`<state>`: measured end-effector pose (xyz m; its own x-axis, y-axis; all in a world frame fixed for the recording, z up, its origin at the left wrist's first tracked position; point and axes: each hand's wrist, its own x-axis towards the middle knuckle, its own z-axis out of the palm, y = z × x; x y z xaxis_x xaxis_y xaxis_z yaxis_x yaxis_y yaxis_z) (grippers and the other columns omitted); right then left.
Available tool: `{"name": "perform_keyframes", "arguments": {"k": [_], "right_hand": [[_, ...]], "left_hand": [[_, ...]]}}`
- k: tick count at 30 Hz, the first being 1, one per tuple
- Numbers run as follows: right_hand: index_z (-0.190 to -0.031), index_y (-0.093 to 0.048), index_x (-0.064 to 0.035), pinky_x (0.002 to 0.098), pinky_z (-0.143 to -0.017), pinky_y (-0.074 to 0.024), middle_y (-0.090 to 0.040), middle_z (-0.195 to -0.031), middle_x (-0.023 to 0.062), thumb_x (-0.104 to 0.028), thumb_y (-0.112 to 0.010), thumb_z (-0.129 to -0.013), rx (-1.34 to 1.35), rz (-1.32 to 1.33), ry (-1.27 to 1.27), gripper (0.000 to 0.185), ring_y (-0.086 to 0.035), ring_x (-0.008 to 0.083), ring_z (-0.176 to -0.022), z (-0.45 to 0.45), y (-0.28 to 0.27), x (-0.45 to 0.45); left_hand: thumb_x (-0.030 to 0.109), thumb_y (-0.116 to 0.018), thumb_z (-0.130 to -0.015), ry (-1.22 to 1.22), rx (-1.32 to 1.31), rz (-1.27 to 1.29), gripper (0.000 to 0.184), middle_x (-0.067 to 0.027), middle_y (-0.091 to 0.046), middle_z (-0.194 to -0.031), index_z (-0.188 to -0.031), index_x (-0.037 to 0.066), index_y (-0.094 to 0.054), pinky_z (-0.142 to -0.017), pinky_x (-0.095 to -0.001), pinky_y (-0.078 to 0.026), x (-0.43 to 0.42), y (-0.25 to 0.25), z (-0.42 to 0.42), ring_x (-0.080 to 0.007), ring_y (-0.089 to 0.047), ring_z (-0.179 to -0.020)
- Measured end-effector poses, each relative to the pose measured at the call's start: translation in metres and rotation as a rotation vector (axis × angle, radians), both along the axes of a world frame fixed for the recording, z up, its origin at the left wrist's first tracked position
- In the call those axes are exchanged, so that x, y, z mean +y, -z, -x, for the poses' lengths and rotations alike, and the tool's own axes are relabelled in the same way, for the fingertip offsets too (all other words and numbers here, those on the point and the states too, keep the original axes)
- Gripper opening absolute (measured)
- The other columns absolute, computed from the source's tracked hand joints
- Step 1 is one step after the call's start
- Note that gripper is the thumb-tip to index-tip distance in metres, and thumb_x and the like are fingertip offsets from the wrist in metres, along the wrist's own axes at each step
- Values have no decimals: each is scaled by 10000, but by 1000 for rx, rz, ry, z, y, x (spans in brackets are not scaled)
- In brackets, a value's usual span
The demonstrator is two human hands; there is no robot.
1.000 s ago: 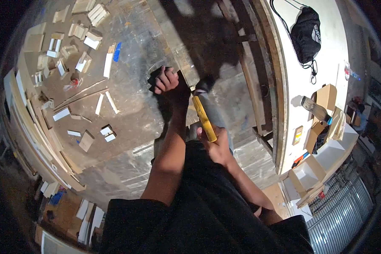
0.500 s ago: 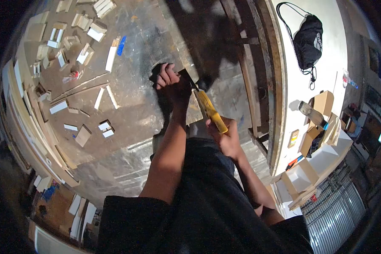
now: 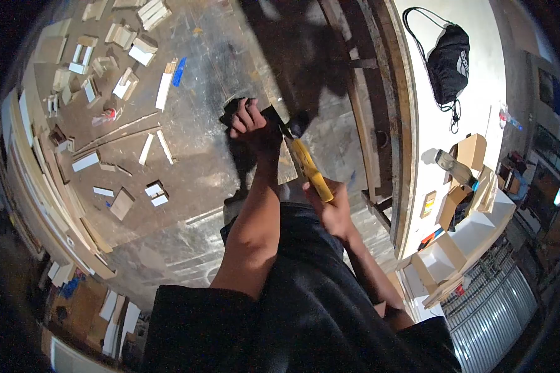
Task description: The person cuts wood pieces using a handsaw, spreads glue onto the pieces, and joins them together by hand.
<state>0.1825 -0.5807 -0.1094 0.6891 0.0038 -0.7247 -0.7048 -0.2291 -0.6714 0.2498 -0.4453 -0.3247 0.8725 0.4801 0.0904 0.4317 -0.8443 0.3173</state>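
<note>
My right hand [image 3: 331, 208] is wrapped round the lower end of a long yellow tool [image 3: 309, 168], which slants up and left toward my left wrist. Its far end meets a dark, thin part beside a black flat piece [image 3: 272, 117]. My left hand [image 3: 249, 120] is closed, its fingers curled over something dark that I cannot make out. A small pale board edge [image 3: 286, 165] shows just left of the yellow tool, between my forearms.
Wood blocks [image 3: 126, 84], thin strips [image 3: 115, 135] and blue tape [image 3: 179, 71] lie on the floor at left. Along the right runs a white tabletop [image 3: 426, 133] with a black bag [image 3: 449, 65], a bottle [image 3: 454, 168] and open cardboard boxes [image 3: 471, 151].
Over the last second the yellow tool and my right hand have shifted slightly right. My left hand keeps its curled grip in nearly the same place.
</note>
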Motion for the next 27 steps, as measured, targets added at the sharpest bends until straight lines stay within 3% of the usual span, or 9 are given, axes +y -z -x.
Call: {"name": "perform_keyframes", "arguments": {"k": [3,8,10,14,15,18,19,22,27], "right_hand": [[-909,-661,4,266,-557,-330,-519,-710,-63,-224,-687,-1002,-35,-43,20,248,-445,44,-646,3,-20,-4],[-1147,-642,49,322,-837,-492,-682,-995,74,-90,-632,-962,218,49,-85,231,-597,132,-955,-6,-33,-8],[-989,-666,6,278,-586,-385,-589,-743,-34,-210,-674,-1012,2,102,6,216,-497,70,-687,33,12,2],[-883,-654,9,280,-557,-371,-570,-708,-22,-231,-678,-1008,-149,154,-71,272,-495,71,-649,9,-19,-14],[-1082,-601,36,324,-762,-422,-623,-927,60,-193,-664,-999,75,57,-111,251,-549,123,-875,4,-30,-23],[-1212,-618,52,352,-944,-482,-692,-1118,135,-141,-643,-989,247,42,-117,295,-612,174,-1082,-10,-18,-8],[-1084,-649,29,301,-736,-410,-628,-902,49,-177,-661,-998,126,54,-22,224,-538,111,-841,2,1,-3],[-1030,-690,19,228,-551,-355,-594,-735,-18,-200,-676,-1012,-312,112,-15,220,-488,39,-638,27,-1,-3],[-1109,-686,42,257,-581,-398,-635,-818,15,-186,-675,-1014,54,11,20,248,-528,60,-684,7,-11,-5]], "left_hand": [[133,-624,-825,-23,-141,1,315,24,-604,-1337,-1135,175,-655,-967,-435,-372,0,18,-1,-242,-521,-1156],[101,-615,-810,1,-140,-32,328,3,-609,-1329,-1132,156,-650,-967,-449,-398,-1,9,-6,-270,-517,-1153],[89,-613,-804,13,-186,8,333,-3,-610,-1326,-1129,155,-649,-966,-455,-404,1,5,8,-279,-515,-1154],[91,-625,-776,-15,-125,76,358,-8,-591,-1360,-1129,152,-644,-988,-476,-385,-5,19,-3,-295,-512,-1160],[90,-626,-775,-21,-64,8,357,-5,-591,-1358,-1126,152,-643,-992,-473,-382,-5,10,-1,-294,-513,-1164],[89,-625,-778,-5,-82,-13,354,9,-592,-1351,-1123,166,-645,-997,-464,-369,-3,-1,-5,-279,-519,-1176],[97,-622,-781,-3,-76,-7,353,12,-590,-1350,-1126,168,-645,-997,-464,-362,-3,0,0,-274,-513,-1184],[115,-617,-795,-10,-103,12,348,19,-588,-1349,-1137,174,-645,-997,-461,-349,-4,17,2,-268,-503,-1196],[157,-623,-829,23,-53,-57,310,49,-602,-1314,-1134,204,-644,-941,-427,-375,1,-8,-2,-250,-539,-1135]]}}
